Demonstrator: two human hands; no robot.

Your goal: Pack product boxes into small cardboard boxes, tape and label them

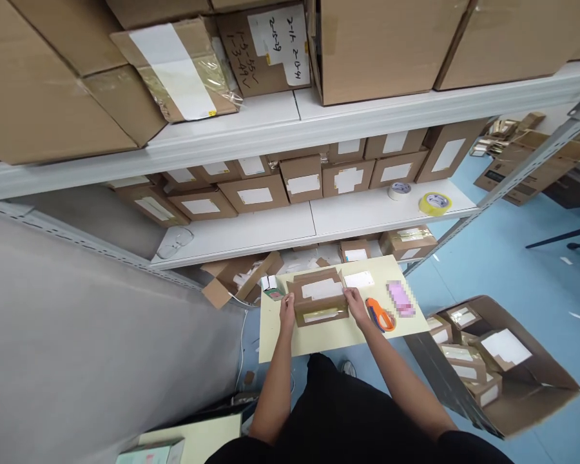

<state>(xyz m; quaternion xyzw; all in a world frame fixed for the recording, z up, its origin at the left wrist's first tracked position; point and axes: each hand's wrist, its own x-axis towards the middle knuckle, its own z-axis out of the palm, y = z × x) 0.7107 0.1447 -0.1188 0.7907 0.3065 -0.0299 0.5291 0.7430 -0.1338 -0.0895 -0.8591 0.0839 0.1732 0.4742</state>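
A brown cardboard box (319, 304) with white labels and shiny tape rests on the pale yellow table (275, 345). My left hand (287, 309) grips its left side, and my right hand (355, 303) holds its right side. Just left of the box stands a small white and green carton (272, 287). Behind my right hand lies a white label sheet (359, 279). To the right of that hand is an orange tape dispenser (379, 315), with a blurred pink item (400, 298) beyond it.
Shelves ahead hold labelled boxes (254, 193), a yellow tape roll (435, 203) and a white tape roll (399, 190). A large open carton (555, 386) with several small boxes stands on the floor at right. A grey wall (101, 309) bounds the left side.
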